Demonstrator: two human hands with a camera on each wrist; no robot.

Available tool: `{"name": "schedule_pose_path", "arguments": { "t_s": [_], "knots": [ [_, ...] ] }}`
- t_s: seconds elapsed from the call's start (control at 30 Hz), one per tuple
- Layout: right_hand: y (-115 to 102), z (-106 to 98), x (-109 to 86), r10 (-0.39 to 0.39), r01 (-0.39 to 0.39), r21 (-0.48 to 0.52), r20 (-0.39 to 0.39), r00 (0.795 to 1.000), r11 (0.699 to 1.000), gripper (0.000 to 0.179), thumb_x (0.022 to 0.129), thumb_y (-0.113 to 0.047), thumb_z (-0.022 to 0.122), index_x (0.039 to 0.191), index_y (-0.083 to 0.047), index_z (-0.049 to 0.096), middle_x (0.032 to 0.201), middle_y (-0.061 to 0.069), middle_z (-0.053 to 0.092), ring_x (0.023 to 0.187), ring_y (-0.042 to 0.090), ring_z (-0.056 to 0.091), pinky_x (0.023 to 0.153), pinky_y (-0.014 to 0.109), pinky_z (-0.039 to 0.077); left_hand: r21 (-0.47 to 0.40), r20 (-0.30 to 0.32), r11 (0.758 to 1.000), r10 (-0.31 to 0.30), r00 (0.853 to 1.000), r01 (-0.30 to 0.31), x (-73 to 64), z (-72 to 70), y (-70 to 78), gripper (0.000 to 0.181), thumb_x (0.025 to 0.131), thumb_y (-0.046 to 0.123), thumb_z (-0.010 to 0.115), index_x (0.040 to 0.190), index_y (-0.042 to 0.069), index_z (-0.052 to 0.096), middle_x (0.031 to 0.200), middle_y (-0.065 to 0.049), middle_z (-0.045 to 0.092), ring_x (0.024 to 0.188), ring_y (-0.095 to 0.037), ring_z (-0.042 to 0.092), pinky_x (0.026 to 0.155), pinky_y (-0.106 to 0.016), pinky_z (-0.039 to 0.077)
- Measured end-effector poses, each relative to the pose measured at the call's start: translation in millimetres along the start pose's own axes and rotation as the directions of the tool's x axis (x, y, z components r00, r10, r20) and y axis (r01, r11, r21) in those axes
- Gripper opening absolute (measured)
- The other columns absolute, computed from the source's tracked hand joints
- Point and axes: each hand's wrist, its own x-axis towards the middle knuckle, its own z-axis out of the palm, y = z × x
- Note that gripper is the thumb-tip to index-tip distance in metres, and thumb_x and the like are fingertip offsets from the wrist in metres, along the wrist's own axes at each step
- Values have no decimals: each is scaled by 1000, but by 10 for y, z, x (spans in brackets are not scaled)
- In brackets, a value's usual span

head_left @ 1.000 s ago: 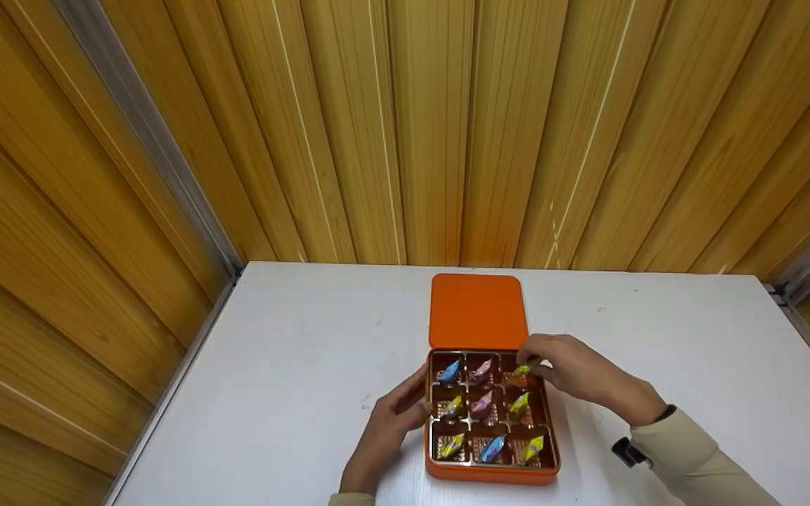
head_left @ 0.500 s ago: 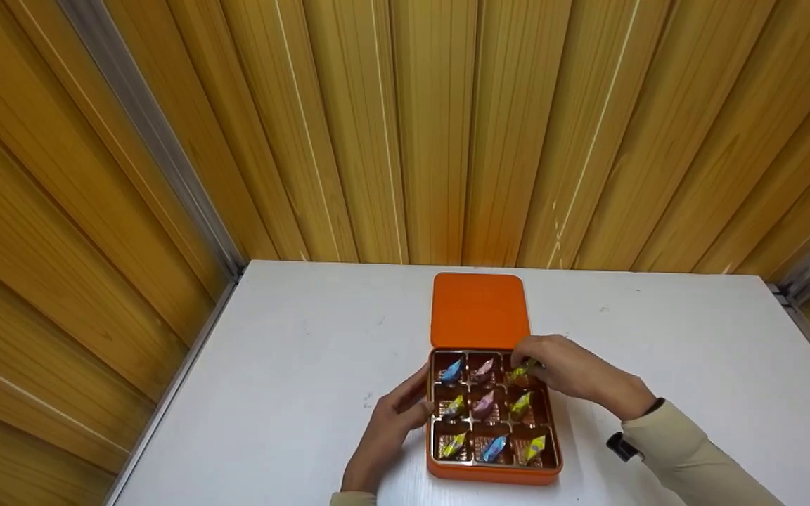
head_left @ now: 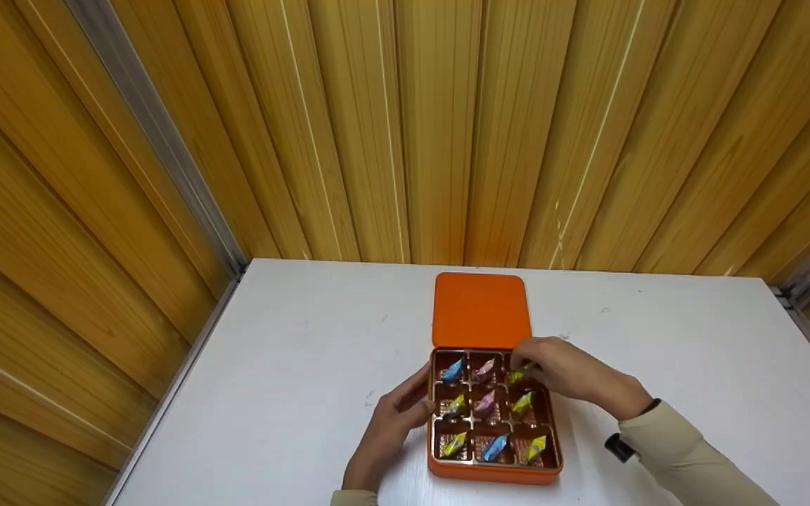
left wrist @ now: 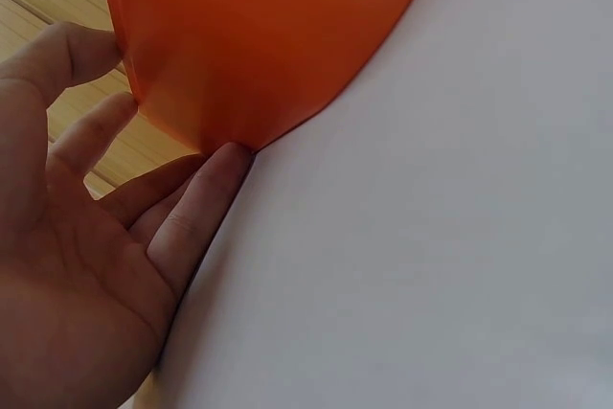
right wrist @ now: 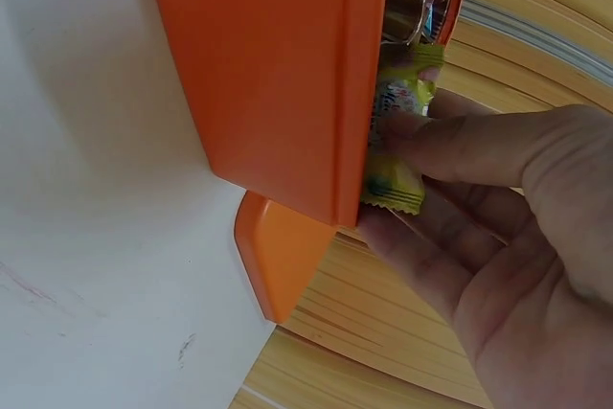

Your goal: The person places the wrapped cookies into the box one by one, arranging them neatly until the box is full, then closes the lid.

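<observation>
An orange tin [head_left: 495, 474] with a brown divided tray sits on the white table, wrapped candies in its compartments. My right hand [head_left: 567, 369] pinches a yellow-wrapped candy [right wrist: 397, 126] between thumb and fingers at the back right compartment; in the head view the hand partly covers it. My left hand [head_left: 394, 425] rests against the tin's left side, thumb at the rim, and the left wrist view shows its fairly straight fingers [left wrist: 196, 217] touching the wall. A blue candy [head_left: 453, 370] and a pink candy [head_left: 484, 369] lie in the back row beside the right hand.
The orange lid [head_left: 481, 309] lies flat behind the tin, right up against its back edge. Wood-patterned panels [head_left: 433, 140] stand behind the white table [head_left: 292, 393] and along its sides. A black strap end [head_left: 619, 447] hangs by the right sleeve.
My right hand has moved slightly left and lowered the yellow candy further into the back right compartment. The left hand has stayed at the tin's side.
</observation>
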Motion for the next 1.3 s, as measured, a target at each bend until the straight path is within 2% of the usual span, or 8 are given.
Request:
{"name": "schedule_pose_path", "arguments": {
  "t_s": [0.17,0.43,0.83,1.07,1.3],
  "knots": [
    [9,11,2,-25,25,-11,-19,1000,1000,25,87,16,77,100,-5,74,96,4,72,88,21,69,78,42,60,-11,6,1000,12,1000,-12,-6,-1,-8,58,104,15,66,160,21,51,156,-11,55,138,-28,56,94,-34,58],
    [23,31,-12,34,-34,4,-5,999,999,23,89,12,78,103,-4,74,98,4,72,91,21,70,81,42,61,-9,6,1000,17,1000,-17,-7,-1,-11,58,104,15,66,160,21,51,155,-11,56,137,-28,57,94,-34,57],
    [6,41,-72,156,-142,138,-98,983,980,11,98,-5,76,108,-10,75,104,-2,72,92,13,68,80,38,60,-1,-18,1000,-1,1000,1,-6,28,6,57,104,18,66,159,23,53,155,-9,56,138,-27,56,94,-36,57],
    [-15,43,-127,166,-141,177,-136,977,974,10,100,-9,74,110,-9,74,107,-2,73,99,20,71,86,50,59,18,-9,1000,-1,1000,1,-19,33,2,58,104,19,66,160,25,51,155,-7,57,136,-28,58,93,-37,58],
    [-6,59,-160,239,-202,233,-145,960,951,15,102,-13,73,115,-8,74,111,0,74,104,24,71,91,54,58,11,-29,1000,-3,1000,3,5,25,9,58,103,17,67,158,24,53,152,-8,59,133,-26,60,94,-37,58]
  ]
}}
